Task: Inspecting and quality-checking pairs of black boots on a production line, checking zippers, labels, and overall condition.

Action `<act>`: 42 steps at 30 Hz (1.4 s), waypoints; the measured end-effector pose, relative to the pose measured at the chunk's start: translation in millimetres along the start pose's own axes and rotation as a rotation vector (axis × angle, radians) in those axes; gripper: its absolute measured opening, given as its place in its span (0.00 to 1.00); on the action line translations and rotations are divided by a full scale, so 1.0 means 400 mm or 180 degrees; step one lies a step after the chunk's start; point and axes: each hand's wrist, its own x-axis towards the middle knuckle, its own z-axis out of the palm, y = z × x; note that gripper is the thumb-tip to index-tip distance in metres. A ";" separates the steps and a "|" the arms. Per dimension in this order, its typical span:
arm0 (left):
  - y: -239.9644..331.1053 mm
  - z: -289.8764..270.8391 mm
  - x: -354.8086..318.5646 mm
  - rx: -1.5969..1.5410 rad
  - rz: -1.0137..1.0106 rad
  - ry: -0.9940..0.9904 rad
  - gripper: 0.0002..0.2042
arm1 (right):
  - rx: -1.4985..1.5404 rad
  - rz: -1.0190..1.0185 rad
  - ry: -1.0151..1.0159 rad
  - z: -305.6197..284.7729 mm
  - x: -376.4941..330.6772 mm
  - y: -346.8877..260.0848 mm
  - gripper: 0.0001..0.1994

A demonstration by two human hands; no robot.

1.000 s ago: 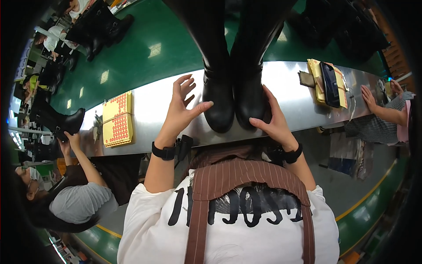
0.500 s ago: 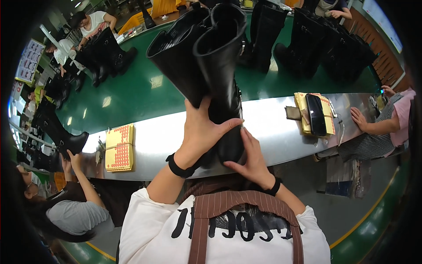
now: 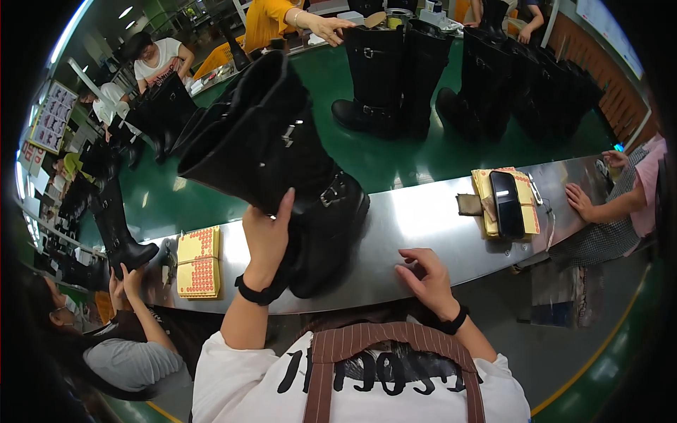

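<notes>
The left hand [image 3: 266, 238] grips two tall, black, silver-buckled boots [image 3: 278, 155] around the shafts, tilted leftward above the shiny grey metal bench [image 3: 416, 218]; the right hand [image 3: 429, 283], empty, fingers loosely bent, hovers apart from them.

Bold black lettering [image 3: 381, 372] crosses the white shirt [image 3: 395, 407].

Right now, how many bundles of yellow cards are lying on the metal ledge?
2. One card bundle lies to the left of the held black boots; the other card bundle lies right of the right hand, partly under a black smartphone. The boots may hide more.
</notes>
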 end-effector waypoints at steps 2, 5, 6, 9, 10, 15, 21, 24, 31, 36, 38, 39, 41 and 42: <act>-0.019 -0.055 0.025 0.0212 -0.0488 0.0052 0.15 | -0.0222 0.0286 0.0384 -0.019 -0.009 0.011 0.12; -0.057 -0.120 0.081 0.0379 -0.0261 0.0236 0.17 | -0.0182 0.0450 0.0581 -0.017 -0.014 0.020 0.07; -0.074 -0.120 0.111 0.0310 0.0131 0.0515 0.19 | -0.0248 0.0376 0.0613 -0.011 -0.012 0.023 0.06; -0.136 -0.136 0.236 0.1184 -0.0341 0.0369 0.23 | -0.0424 0.0314 0.0688 0.007 -0.002 0.029 0.03; -0.163 -0.121 0.286 0.1359 -0.0355 0.0437 0.25 | -0.0486 0.0336 0.0732 0.012 0.001 0.031 0.03; -0.315 0.043 0.599 0.2025 -0.0364 0.0744 0.29 | -0.1023 0.0095 0.0800 0.020 0.005 0.055 0.03; -0.428 0.249 0.982 0.1766 -0.0211 0.1314 0.30 | -0.1297 0.0020 0.0746 0.030 0.031 0.057 0.04; -0.510 0.343 1.019 0.1791 -0.1083 0.0264 0.42 | -0.1546 0.0002 0.0725 0.032 0.043 0.044 0.04; -0.730 0.457 0.912 0.2373 -0.1198 -0.0830 0.41 | -0.1613 0.0093 0.0588 0.037 0.056 0.039 0.08; -0.718 0.406 0.867 0.2386 -0.1077 -0.1373 0.42 | -0.1616 0.0141 0.0506 0.034 0.045 0.042 0.06; -0.682 0.378 0.807 0.2515 -0.0881 -0.1512 0.42 | -0.1577 0.0246 0.0337 0.032 0.039 0.046 0.06; -0.656 0.367 0.774 0.2649 -0.0835 -0.1667 0.41 | -0.1557 0.0157 0.0434 0.031 0.036 0.048 0.06; -0.591 0.348 0.696 0.2563 -0.0954 -0.2071 0.40 | -0.1533 0.0072 0.0535 0.033 0.032 0.049 0.06; -0.550 0.337 0.656 0.2530 -0.0853 -0.2220 0.39 | -0.1519 0.0040 0.0547 0.033 0.030 0.049 0.06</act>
